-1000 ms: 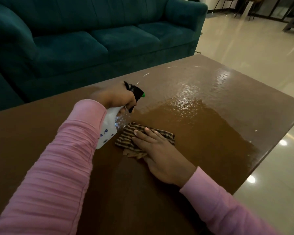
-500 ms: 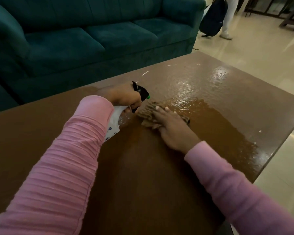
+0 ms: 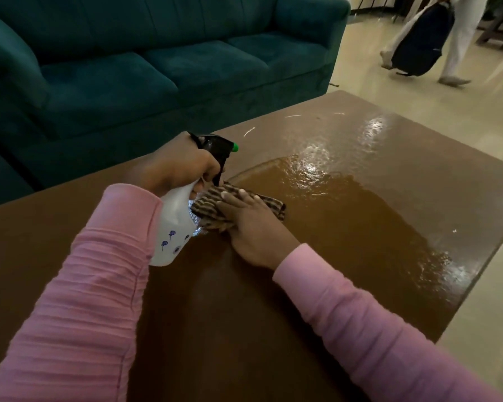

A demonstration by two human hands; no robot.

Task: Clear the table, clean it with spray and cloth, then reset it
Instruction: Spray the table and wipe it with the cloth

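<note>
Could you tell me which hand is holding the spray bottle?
The left hand grips the spray bottle; the right hand lies flat on the striped cloth.

text: none readable | spray bottle point(image 3: 173, 227) — small blue motifs only, no lettering

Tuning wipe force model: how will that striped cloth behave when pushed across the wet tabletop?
Probably floppy: the striped cloth lies bunched in folds under the flat right hand, so it likely crumples rather than sliding as one sheet. Likely slides easily, since the table ahead looks glossy and wet. It may drag more once soaked.
</note>
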